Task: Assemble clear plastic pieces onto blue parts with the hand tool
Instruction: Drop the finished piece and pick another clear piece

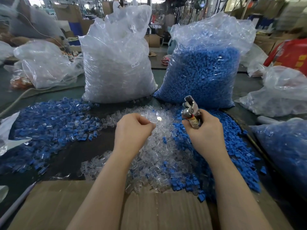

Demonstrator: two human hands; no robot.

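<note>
Nearest, at six o'clock, a flat sheet of brown corrugated cardboard [149, 211] lies on the dark counter [66, 156], both bare forearms crossing over it. Just beyond its far edge spreads a loose heap of small clear plastic pieces [159, 156], running up the middle toward twelve o'clock. Touching it at three o'clock is a long heap of small blue plastic parts [232, 146], and at nine to ten o'clock lies a wide scatter of blue parts already capped in clear plastic [54, 123]. The left hand [132, 128] hovers over the clear heap with its fingers curled in, fingertips pressed toward the thumb; whether they pinch a clear piece cannot be told. The right hand [203, 128], at about one o'clock from the left and close beside it, has its fingers wrapped round the handles of a shiny metal plier-like hand tool [191, 110], whose head points up and away. Farther off, at twelve o'clock, a tall clear plastic bag full of clear pieces [116, 63] stands upright with a small white label, and at one o'clock, next to it, stands a clear plastic bag filled with blue parts [204, 72]. At four o'clock another bag of blue parts [285, 151] sits at the counter's edge.
</note>
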